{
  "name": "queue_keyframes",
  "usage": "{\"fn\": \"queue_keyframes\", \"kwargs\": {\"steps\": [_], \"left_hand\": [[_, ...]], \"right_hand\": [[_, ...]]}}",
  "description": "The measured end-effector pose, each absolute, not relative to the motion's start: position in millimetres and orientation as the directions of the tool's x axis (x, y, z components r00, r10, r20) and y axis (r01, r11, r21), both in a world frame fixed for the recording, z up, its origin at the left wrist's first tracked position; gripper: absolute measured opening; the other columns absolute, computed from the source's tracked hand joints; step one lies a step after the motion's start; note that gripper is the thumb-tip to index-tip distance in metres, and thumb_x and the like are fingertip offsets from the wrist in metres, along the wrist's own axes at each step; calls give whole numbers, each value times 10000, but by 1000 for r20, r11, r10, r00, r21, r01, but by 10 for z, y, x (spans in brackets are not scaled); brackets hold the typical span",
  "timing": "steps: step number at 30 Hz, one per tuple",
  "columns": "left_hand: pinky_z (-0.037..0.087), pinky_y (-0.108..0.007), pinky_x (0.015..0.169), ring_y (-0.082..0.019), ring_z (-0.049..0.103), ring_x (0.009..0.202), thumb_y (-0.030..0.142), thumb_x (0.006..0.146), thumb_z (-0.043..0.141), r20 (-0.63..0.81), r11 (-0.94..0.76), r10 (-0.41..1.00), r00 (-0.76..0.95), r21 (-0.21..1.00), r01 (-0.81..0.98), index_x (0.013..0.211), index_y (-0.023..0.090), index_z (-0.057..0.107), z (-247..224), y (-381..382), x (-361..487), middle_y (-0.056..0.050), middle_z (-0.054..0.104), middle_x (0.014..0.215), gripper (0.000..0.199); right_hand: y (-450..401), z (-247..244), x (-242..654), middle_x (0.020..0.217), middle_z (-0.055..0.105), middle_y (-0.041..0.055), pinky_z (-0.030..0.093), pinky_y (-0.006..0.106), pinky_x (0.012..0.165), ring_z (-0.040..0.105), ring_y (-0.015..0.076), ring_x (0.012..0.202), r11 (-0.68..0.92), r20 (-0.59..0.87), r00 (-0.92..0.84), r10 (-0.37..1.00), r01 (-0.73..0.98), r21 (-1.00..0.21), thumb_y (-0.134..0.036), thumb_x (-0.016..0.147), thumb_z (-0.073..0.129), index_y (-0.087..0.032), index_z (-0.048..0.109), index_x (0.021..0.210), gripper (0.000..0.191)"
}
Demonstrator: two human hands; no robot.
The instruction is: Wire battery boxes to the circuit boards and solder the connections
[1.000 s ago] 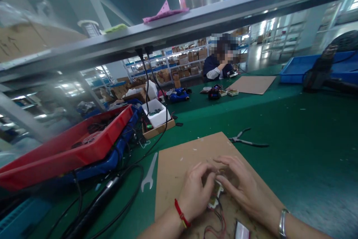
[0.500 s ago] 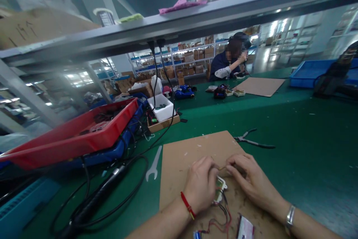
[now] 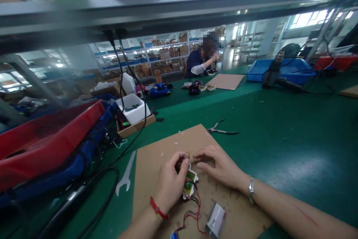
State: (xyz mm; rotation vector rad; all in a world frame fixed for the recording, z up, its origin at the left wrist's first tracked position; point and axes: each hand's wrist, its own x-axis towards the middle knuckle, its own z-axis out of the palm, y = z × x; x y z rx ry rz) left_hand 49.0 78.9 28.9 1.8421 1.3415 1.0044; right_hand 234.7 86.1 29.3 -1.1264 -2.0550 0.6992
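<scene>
My left hand (image 3: 170, 181) pinches a small green circuit board (image 3: 190, 184) in a white holder, its fingertips on the board's upper end. My right hand (image 3: 217, 166) hovers just to the right, fingers extended and holding nothing visible. A few thin copper wire strands (image 3: 190, 153) stick up near my fingertips. Red and black wires (image 3: 194, 213) run down from the board to a small blue connector (image 3: 175, 235). A silver pouch battery (image 3: 216, 219) lies near my right wrist. All of this rests on a brown cardboard sheet (image 3: 156, 183).
A steel open-end wrench (image 3: 125, 172) and black-handled pliers (image 3: 220, 131) lie beside the sheet on the green bench mat. A black corded tool (image 3: 67, 205) and a red tray (image 3: 47, 145) are on the left. A co-worker (image 3: 200, 62) sits across the bench.
The whole view has rotated and shifted, showing more of the bench on the right. My right hand has drawn slightly away from the board, and more of the battery and wires shows.
</scene>
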Motion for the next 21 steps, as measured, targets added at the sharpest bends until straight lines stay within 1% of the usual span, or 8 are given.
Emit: {"fn": "queue_keyframes", "kwargs": {"steps": [2, 4, 6, 10, 13, 17, 19, 21], "left_hand": [[381, -248, 654, -145, 553, 721, 280, 890, 489, 226, -316, 945, 235, 815, 486, 825, 204, 585, 320, 744, 540, 9, 600, 765, 139], [380, -250, 664, -148, 554, 745, 259, 894, 484, 258, -378, 921, 291, 772, 512, 845, 215, 592, 341, 715, 574, 5, 604, 792, 126], [381, -255, 673, -155, 553, 762, 242, 895, 477, 290, -441, 894, 343, 712, 546, 851, 223, 593, 349, 697, 589, 1, 602, 803, 125], [379, -267, 668, -167, 544, 758, 236, 888, 484, 306, -485, 873, 380, 637, 599, 834, 220, 585, 336, 666, 593, -5, 596, 788, 115], [378, -266, 646, -162, 535, 720, 265, 868, 538, 318, -458, 888, 331, 646, 611, 809, 207, 572, 323, 650, 602, -2, 593, 765, 90], [385, -257, 639, -143, 543, 707, 243, 877, 539, 324, -422, 907, 271, 726, 543, 804, 200, 593, 321, 675, 603, 2, 595, 757, 100], [399, -256, 654, -144, 552, 730, 224, 888, 521, 334, -421, 906, 259, 768, 482, 822, 196, 609, 336, 688, 593, -8, 601, 778, 114], [416, -252, 670, -145, 564, 755, 197, 892, 511, 359, -442, 896, 261, 775, 451, 827, 189, 621, 366, 678, 582, -16, 612, 788, 128]], "right_hand": [[837, 309, 2326, 917, 688, 44, 445, 324, 807, 603, 182, 877, 363, 245, -313, 918, 412, -836, -301, 843, 610, -190, 664, 924, 148], [820, 330, 2309, 831, 680, 32, 458, 279, 719, 606, 161, 793, 259, 171, -269, 948, 337, -905, -300, 860, 580, -170, 657, 851, 151], [803, 349, 2289, 780, 667, 21, 449, 260, 677, 595, 150, 749, 208, 133, -247, 960, 309, -928, -294, 862, 567, -161, 646, 808, 164], [757, 376, 2266, 781, 659, 19, 443, 261, 678, 591, 153, 751, 190, 122, -231, 965, 301, -935, -279, 857, 568, -154, 639, 817, 149], [728, 397, 2261, 780, 658, 26, 446, 268, 674, 596, 158, 746, 176, 107, -225, 968, 312, -934, -286, 860, 567, -150, 635, 815, 158], [740, 390, 2236, 768, 656, 31, 465, 272, 672, 606, 163, 741, 192, 128, -220, 967, 300, -935, -335, 865, 565, -156, 630, 791, 204], [742, 353, 2236, 827, 669, 36, 489, 277, 691, 622, 168, 768, 208, 151, -228, 962, 255, -944, -361, 860, 572, -168, 634, 869, 202], [720, 290, 2265, 894, 679, 43, 511, 288, 734, 638, 180, 821, 228, 166, -251, 954, 243, -943, -385, 859, 574, -187, 633, 944, 223]]}}
